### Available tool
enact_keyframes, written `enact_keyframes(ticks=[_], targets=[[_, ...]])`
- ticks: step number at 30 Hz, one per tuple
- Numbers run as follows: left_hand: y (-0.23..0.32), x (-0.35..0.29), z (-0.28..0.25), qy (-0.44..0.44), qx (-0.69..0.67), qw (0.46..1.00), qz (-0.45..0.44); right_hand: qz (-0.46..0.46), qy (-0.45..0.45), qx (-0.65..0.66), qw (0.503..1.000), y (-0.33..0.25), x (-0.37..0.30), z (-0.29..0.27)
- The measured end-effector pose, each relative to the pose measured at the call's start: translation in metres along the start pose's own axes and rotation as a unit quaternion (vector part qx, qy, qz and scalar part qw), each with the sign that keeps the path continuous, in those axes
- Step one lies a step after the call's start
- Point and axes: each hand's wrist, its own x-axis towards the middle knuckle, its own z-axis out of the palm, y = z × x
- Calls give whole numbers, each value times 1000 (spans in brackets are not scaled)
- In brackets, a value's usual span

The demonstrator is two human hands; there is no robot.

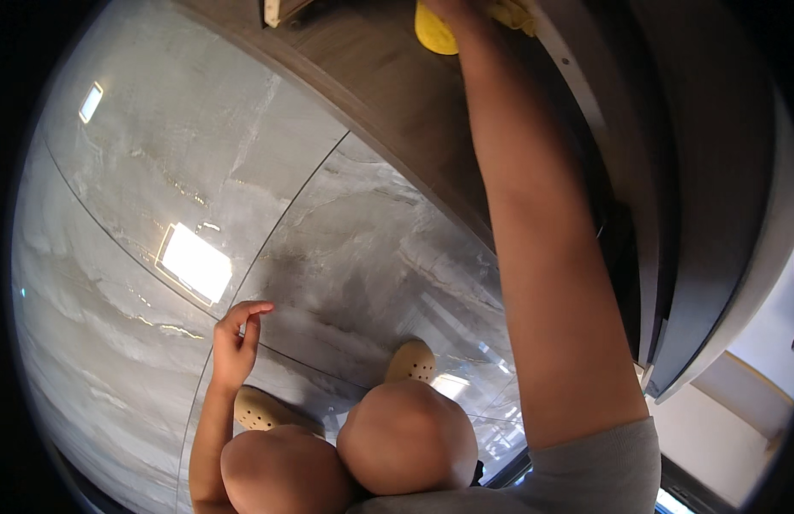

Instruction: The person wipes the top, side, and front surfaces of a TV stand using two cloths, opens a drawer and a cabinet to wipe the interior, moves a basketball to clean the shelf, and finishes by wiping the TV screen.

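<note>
right hand (pixel 452 8): i see it cut off by the top edge, at the yellow thing (pixel 434 32); whether its grip is clenched on it, i cannot tell.
yellow thing: over the brown board (pixel 388 98), either side of that hand.
left hand (pixel 237 339): grip released, fingers loosely bent, above the grey floor (pixel 337 231).
clogs (pixel 411 361): tan, on the floor.

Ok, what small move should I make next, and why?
Perhaps draw the yellow cloth a little toward you over the brown board: your right hand is already at the cloth, and bare board shows on its near side.
</note>
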Motion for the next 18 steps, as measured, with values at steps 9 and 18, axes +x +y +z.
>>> enact_keyframes(ticks=[9,18], targets=[[-26,-30,-21,29,-34,998,-35,-21,61,-60,996,106,-99,-70],[-28,-27,-38,-25,85,994,59,331,-14,-221,917,168,-272,-163]])
